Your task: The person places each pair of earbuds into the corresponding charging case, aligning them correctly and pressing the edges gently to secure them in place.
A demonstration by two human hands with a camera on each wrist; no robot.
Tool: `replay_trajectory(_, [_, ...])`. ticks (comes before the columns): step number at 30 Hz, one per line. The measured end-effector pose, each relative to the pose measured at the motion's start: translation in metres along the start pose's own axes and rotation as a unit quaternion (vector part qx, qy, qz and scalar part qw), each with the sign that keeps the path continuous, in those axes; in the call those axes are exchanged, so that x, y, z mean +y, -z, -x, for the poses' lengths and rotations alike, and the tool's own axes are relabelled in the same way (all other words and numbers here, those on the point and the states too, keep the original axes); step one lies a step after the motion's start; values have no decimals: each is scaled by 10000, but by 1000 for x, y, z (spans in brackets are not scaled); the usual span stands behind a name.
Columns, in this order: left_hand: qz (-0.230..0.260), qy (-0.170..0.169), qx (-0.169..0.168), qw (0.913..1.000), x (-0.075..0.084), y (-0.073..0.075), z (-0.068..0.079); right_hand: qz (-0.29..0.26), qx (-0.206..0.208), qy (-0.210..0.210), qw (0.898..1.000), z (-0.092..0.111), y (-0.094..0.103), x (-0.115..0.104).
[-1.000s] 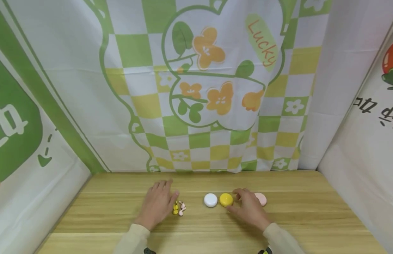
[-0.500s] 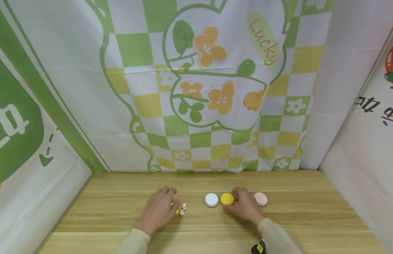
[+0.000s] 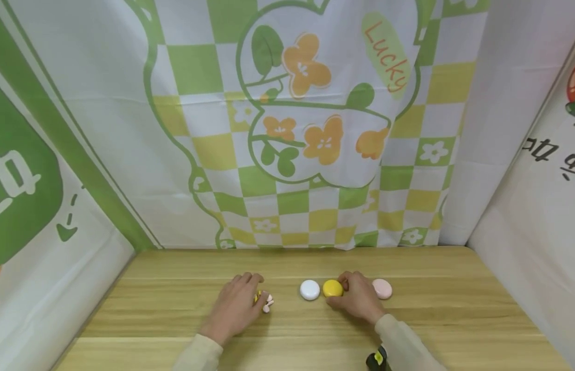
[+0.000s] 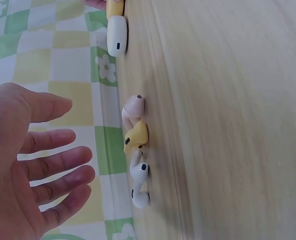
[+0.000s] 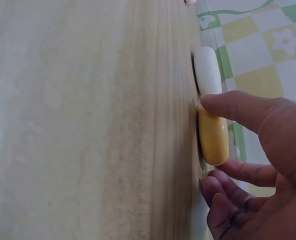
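Observation:
My right hand (image 3: 361, 299) pinches a round yellow earbud case (image 3: 332, 289) by its edges, thumb on one side and a finger on the other. The right wrist view shows the yellow case lying flat on the wood. Just left of it sits a white earbud case (image 3: 309, 290); a pink earbud case (image 3: 382, 289) lies on the right hand's other side. Loose earbuds in pink (image 4: 134, 106), yellow (image 4: 136, 134) and white (image 4: 139, 171) lie in a cluster beside my left hand (image 3: 238, 309). Its fingers are loosely bent, apart from the earbuds and holding nothing. In the head view this hand partly covers them.
All of this lies on a wood-grain table (image 3: 296, 340). A green and white checked cloth (image 3: 287, 216) hangs along its back edge, with printed cloth at both sides. A dark wrist camera (image 3: 377, 359) shows beside the right sleeve.
My right thumb and finger have come in on the yellow case's edges. The left hand has shifted slightly right, covering more of the earbuds. The cases stay where they were.

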State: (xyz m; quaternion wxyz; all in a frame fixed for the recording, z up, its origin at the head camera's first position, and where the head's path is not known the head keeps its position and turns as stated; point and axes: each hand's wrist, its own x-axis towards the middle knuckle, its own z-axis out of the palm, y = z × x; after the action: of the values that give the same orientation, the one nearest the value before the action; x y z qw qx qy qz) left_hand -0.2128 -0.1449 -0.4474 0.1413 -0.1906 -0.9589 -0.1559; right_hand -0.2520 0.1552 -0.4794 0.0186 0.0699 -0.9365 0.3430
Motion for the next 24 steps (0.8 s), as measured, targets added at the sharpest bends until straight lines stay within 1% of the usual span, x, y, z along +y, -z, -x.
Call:
replay_trajectory(4, [83, -47, 14, 10000, 3, 0, -2, 10, 166, 36, 9999, 0, 1, 1])
replay_trajectory(8, [230, -98, 86, 9997, 8, 2, -5, 72, 458, 248, 9986, 2, 3, -1])
replay_trajectory(11, [500, -132, 97, 9986, 13, 4, -8, 47, 647, 444, 9969, 4, 7, -5])
replay_trajectory(15, [985, -136, -71, 9950, 21, 7, -13, -100, 825, 645, 9944, 11, 14, -12])
replay_trajectory(18, [1350, -153, -142, 9906, 28, 9, -17, -157, 924, 873, 9918, 17, 18, -18])
replay_trajectory(21, [1796, -189, -117, 9835, 35, 8, -21, -176, 1011, 1162, 9879, 22, 22, -23])
replay_trajectory(23, [2176, -221, -154, 9757, 40, 6, -23, -221, 1069, 1396, 9842, 25, 24, -27])
replay_trajectory(24, [2407, -230, -212, 9701, 42, 5, -25, -248, 1078, 1505, 9824, 27, 25, -30])
